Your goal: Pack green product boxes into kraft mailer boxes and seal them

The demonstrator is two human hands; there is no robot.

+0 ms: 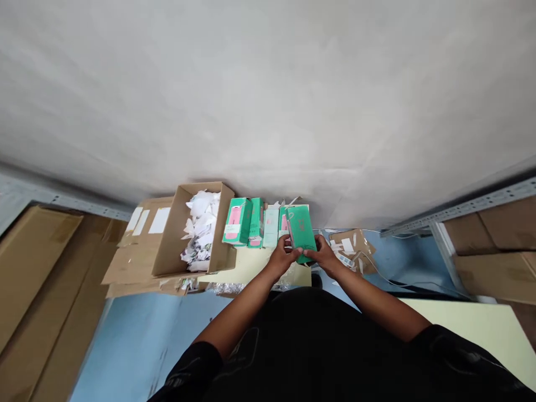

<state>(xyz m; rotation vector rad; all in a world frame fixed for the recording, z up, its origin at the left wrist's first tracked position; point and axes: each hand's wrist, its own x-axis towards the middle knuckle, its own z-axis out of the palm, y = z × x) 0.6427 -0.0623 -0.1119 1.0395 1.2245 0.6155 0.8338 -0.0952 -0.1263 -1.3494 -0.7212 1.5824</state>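
Observation:
Both my hands grip one green box (302,228) in front of me, tilted, over a pale table top (247,262). My left hand (283,254) is closed on its near left edge. My right hand (323,254) is closed on its near right corner. Just behind it several more green boxes (251,222), some with pink panels, stand in a row against the grey wall.
An open cardboard box (170,240) full of white paper scraps (200,230) sits to the left of the row. A torn cardboard piece with white labels (350,248) lies to the right. Flat cardboard stacks (37,279) fill metal shelving on both sides. The floor (138,335) is blue.

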